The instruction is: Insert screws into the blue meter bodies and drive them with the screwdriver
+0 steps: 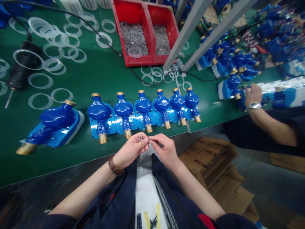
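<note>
While the left hand (pixel 130 149) grips a few small metal screws (pixel 140 139) just in front of the row of blue, brass-ended units (pixel 143 106), the right hand (pixel 166 151), touching it, pinches something too small to identify, and a red bin (pixel 140 61) stands behind that row.

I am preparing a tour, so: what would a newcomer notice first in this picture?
Likely the row of six blue units on the green table. Behind it stands a red bin of small metal parts. In front, the left hand holds metal pieces beside the right hand.
</note>
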Demonstrator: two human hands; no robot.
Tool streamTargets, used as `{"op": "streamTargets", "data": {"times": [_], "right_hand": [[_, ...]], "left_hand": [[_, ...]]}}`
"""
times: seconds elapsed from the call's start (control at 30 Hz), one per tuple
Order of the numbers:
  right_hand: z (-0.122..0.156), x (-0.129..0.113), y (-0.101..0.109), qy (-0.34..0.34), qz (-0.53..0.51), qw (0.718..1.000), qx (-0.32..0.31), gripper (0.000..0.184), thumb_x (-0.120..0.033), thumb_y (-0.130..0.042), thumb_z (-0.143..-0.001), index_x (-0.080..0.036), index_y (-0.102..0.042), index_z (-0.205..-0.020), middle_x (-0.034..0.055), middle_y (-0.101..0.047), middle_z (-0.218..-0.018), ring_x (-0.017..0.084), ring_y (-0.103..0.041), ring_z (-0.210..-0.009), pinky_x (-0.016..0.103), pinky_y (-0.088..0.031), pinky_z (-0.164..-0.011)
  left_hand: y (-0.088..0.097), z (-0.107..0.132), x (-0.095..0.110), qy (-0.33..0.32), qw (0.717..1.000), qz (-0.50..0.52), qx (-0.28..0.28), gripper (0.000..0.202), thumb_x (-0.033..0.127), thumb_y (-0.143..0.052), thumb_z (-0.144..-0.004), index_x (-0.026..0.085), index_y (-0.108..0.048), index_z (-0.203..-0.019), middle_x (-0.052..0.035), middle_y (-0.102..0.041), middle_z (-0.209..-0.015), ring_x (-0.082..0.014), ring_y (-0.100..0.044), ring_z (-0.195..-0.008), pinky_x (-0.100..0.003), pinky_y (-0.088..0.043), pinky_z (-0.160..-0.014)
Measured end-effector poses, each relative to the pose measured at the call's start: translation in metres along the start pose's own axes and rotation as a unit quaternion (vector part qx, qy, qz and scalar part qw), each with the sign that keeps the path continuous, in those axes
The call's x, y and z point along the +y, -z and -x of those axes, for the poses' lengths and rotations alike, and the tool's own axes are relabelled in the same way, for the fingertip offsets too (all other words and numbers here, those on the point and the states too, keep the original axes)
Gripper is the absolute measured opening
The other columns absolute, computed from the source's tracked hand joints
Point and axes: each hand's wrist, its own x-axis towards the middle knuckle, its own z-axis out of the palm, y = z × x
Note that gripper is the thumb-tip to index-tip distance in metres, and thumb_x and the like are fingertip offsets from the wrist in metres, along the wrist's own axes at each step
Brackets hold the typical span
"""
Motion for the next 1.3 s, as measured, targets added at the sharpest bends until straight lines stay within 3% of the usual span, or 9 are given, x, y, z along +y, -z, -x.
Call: {"op": "streamTargets", "data": {"times": [0.13,0.23,0.47,0.63,0.73,0.83,0.97,1.13,1.3], "right_hand": [[-0.009,0.015,0.005,-0.011,0.083,0.994,0.076,0.010,-0.021,-0.056,-0.083,-0.020,-0.064,-0.079,0.0016,-0.065,-0.076,0.014,-0.057,-0.077,0.029,-0.046,-0.073],[-0.023,0.045,0.009,-0.021,0.277,0.950,0.144,0.007,-0.021,-0.060,-0.079,-0.020,-0.065,-0.075,0.0049,-0.064,-0.085,0.020,-0.050,-0.089,0.036,-0.038,-0.080],[-0.036,0.087,0.001,0.025,0.436,0.899,0.041,0.008,-0.021,-0.057,-0.081,-0.020,-0.063,-0.076,0.0040,-0.063,-0.095,0.022,-0.043,-0.096,0.039,-0.026,-0.084],[-0.036,0.065,0.005,0.017,0.397,0.917,0.043,0.012,-0.027,-0.056,-0.084,-0.021,-0.066,-0.087,0.0072,-0.063,-0.099,0.024,-0.045,-0.097,0.041,-0.027,-0.083],[-0.026,0.032,0.003,0.020,0.251,0.967,0.046,0.018,-0.030,-0.053,-0.086,-0.020,-0.065,-0.096,0.0067,-0.065,-0.091,0.020,-0.051,-0.090,0.036,-0.036,-0.080],[-0.013,-0.001,-0.006,0.025,0.092,0.995,-0.042,0.013,-0.029,-0.056,-0.085,-0.019,-0.064,-0.088,0.0018,-0.065,-0.077,0.015,-0.055,-0.078,0.031,-0.041,-0.074],[-0.008,-0.014,-0.014,-0.016,0.069,0.996,-0.052,0.013,-0.025,-0.056,-0.084,-0.020,-0.060,-0.073,0.0006,-0.061,-0.071,0.014,-0.052,-0.073,0.028,-0.041,-0.069],[-0.025,0.032,-0.002,-0.036,0.251,0.962,0.103,0.010,-0.021,-0.055,-0.083,-0.020,-0.061,-0.075,0.0024,-0.063,-0.077,0.018,-0.048,-0.084,0.033,-0.034,-0.079],[-0.037,0.079,-0.003,-0.029,0.406,0.912,0.058,0.008,-0.022,-0.056,-0.082,-0.020,-0.061,-0.075,0.0031,-0.062,-0.079,0.021,-0.044,-0.089,0.037,-0.026,-0.081]], "left_hand": [[0.003,0.002,-0.004,0.005,1.000,0.011,0.019,0.028,0.038,-0.070,-0.073,0.015,-0.057,-0.083,0.0038,-0.055,-0.054,-0.0027,-0.039,-0.045,-0.014,-0.025,-0.044],[0.007,0.003,-0.005,0.009,0.999,0.024,0.046,0.029,0.039,-0.071,-0.073,0.012,-0.061,-0.078,0.0030,-0.053,-0.055,-0.0017,-0.038,-0.046,-0.014,-0.024,-0.043],[0.015,0.010,-0.004,-0.007,0.993,0.103,0.056,0.023,0.029,-0.074,-0.071,0.012,-0.060,-0.078,0.0032,-0.051,-0.061,-0.0011,-0.042,-0.051,-0.011,-0.034,-0.050],[0.015,0.013,-0.001,-0.017,0.992,0.120,0.044,0.027,0.025,-0.074,-0.071,0.013,-0.059,-0.090,0.0007,-0.058,-0.065,-0.0020,-0.048,-0.054,-0.011,-0.037,-0.052],[0.012,0.012,-0.002,-0.033,0.993,0.097,0.056,0.027,0.029,-0.074,-0.071,0.014,-0.055,-0.085,-0.0003,-0.061,-0.064,-0.0026,-0.048,-0.051,-0.010,-0.032,-0.046],[0.010,0.010,-0.004,-0.061,0.993,0.063,0.073,0.030,0.032,-0.075,-0.070,0.015,-0.051,-0.077,0.0039,-0.055,-0.057,-0.0024,-0.046,-0.049,-0.011,-0.031,-0.045],[0.008,0.009,-0.004,-0.063,0.994,0.011,0.090,0.031,0.037,-0.073,-0.070,0.016,-0.051,-0.076,0.0050,-0.053,-0.053,-0.0036,-0.046,-0.048,-0.013,-0.029,-0.044],[0.012,0.014,0.001,-0.046,0.993,0.039,0.105,0.026,0.037,-0.063,-0.079,0.013,-0.057,-0.087,-0.0007,-0.059,-0.072,-0.0051,-0.051,-0.056,-0.016,-0.038,-0.052],[0.022,0.023,0.007,-0.025,0.994,0.082,0.069,0.021,0.026,-0.066,-0.077,0.015,-0.054,-0.092,0.0019,-0.057,-0.063,-0.0040,-0.042,-0.050,-0.015,-0.030,-0.046]]}}
